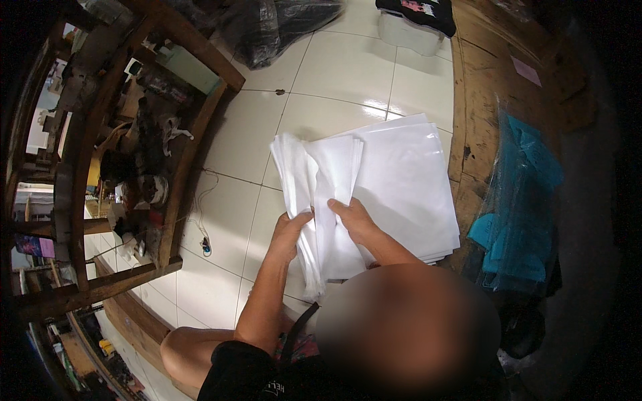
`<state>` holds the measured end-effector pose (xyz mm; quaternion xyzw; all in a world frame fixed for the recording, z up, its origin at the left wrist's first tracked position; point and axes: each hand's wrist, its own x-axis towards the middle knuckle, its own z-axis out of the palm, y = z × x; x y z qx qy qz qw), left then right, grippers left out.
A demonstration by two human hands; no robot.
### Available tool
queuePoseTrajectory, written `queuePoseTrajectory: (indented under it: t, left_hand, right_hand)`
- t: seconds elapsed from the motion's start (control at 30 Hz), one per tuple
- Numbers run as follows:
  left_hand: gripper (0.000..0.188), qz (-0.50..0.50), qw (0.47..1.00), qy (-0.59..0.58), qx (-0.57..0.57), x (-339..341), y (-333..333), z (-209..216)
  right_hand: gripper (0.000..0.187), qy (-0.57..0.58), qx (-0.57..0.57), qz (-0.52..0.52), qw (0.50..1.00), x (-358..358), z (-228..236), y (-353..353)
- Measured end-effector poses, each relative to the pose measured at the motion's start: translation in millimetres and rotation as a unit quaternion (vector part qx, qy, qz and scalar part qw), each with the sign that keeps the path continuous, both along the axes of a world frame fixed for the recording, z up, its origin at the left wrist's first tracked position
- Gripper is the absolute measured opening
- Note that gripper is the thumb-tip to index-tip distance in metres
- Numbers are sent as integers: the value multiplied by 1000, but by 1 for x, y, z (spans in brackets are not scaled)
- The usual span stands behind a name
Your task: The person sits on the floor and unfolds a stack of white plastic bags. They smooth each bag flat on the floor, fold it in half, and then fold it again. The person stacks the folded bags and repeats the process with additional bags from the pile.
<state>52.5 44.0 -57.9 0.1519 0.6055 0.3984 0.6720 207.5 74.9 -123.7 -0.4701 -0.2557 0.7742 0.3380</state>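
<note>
A folded bundle of white sheets [296, 177] is being held by both hands over the tiled floor [231, 160], beside the left edge of a stack of broad white sheets [401, 184], and part of that stack is being overlapped by it. The bundle's near left side is being grasped by the left hand [291, 232], with the thumb being laid across the front layers. Its right part is being gripped by the right hand [354, 220], with the thumb being pressed on the upper layer; the remaining fingers of both hands are being mostly hidden, so how they are being curled cannot be told. The stack is being supported by the floor close to its right edge, where a brown wooden surface [476, 113] is being met; whether the two are touching cannot be told. On that surface, a clear plastic wrapping with turquoise pieces [511, 247] is being carried toward the near end, and a pink slip [526, 71] toward the far end. The floor's far edge is being occupied by a dark plastic bag [267, 33] and a pale container [409, 35] that is being topped by black cloth [424, 15]. The floor's left side is being bordered by a cluttered wooden frame [212, 120].
</note>
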Motion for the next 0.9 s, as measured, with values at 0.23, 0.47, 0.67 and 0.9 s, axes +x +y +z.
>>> queuePoseTrajectory:
  t: [0.23, 0.47, 0.67, 0.9]
  left_hand:
    - [35, -30, 999, 20, 0, -7, 2, -4]
    - [45, -41, 995, 89, -2, 2, 2, -17]
    - [39, -31, 999, -7, -5, -6, 3, -5]
    - [40, -67, 997, 27, -5, -12, 5, -7]
  right_hand:
    - [43, 1, -33, 71, 997, 0, 1, 4]
    - [36, -74, 29, 97, 992, -11, 7, 3]
    - [41, 39, -39, -22, 998, 0, 2, 1]
    - [32, 29, -48, 55, 997, 3, 2, 7]
